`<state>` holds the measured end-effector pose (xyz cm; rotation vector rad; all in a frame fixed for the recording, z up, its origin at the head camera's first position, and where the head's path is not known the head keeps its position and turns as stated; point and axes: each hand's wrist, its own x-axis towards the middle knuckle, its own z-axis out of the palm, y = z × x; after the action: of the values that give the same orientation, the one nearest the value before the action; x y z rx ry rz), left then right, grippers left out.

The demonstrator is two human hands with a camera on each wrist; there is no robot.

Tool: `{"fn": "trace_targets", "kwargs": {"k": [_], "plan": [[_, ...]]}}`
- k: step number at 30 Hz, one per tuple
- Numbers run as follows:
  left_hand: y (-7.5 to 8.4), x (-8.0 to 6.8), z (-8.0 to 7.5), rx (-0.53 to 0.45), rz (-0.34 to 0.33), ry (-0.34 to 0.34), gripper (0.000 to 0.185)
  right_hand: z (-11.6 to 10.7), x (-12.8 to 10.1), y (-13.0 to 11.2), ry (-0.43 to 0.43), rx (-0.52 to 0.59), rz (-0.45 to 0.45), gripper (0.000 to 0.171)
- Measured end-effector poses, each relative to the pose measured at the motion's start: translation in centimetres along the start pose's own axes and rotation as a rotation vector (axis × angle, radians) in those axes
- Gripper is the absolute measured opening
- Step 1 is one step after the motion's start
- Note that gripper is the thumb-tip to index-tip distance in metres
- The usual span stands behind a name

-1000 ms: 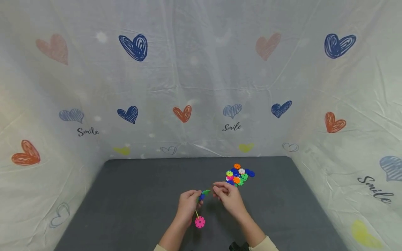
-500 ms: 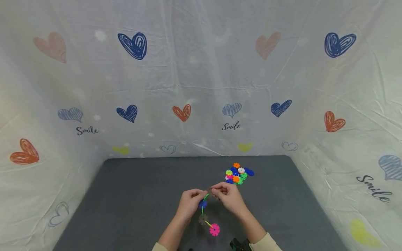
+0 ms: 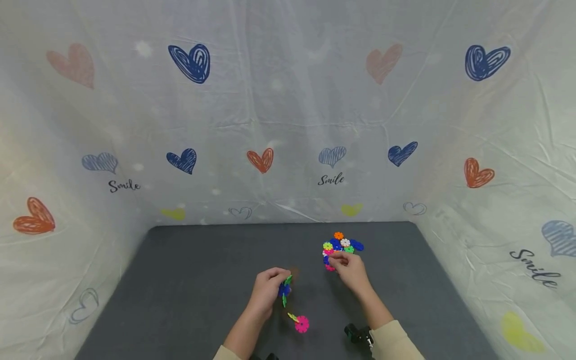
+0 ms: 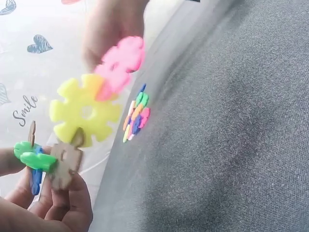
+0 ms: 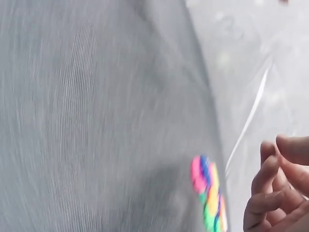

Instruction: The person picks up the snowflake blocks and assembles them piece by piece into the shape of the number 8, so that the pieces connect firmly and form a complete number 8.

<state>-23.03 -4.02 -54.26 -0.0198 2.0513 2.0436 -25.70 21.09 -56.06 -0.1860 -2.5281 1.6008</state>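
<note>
The left hand (image 3: 265, 291) pinches a chain of discs (image 4: 71, 113) above the worktop (image 3: 216, 265), toward its near edge. The right hand (image 3: 351, 273), loosely curled with nothing visibly held, is by the disc pile (image 3: 335, 245) toward the far edge's right half.

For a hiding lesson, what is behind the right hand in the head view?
A pile of colored discs, partly hidden; pieces the right hand covers cannot be seen.

R hand (image 3: 352, 272) moved frm chain (image 3: 284, 289) twd disc pile (image 3: 336, 244)
</note>
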Motion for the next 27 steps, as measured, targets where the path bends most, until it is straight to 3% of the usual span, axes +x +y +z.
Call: {"fn": "trace_targets", "kwargs": {"k": [6,13,19,27], "plan": [[-0.1,0.1,0.0,-0.038,-0.022,0.013,0.030,-1.4,1.7,2.3,0.079,-0.221,0.068,0.026],[-0.5,0.4,0.1,-0.079,-0.050,0.024,0.031,-1.4,2.4,3.9,0.086,-0.358,0.138,0.030],[-0.4,0.5,0.1,-0.105,-0.069,0.055,0.031,-1.0,2.5,4.5,0.138,-0.375,0.124,0.026],[-0.1,0.4,-0.1,-0.098,-0.066,0.062,0.031,-0.8,3.1,4.7,0.139,-0.395,0.205,0.034]]}}
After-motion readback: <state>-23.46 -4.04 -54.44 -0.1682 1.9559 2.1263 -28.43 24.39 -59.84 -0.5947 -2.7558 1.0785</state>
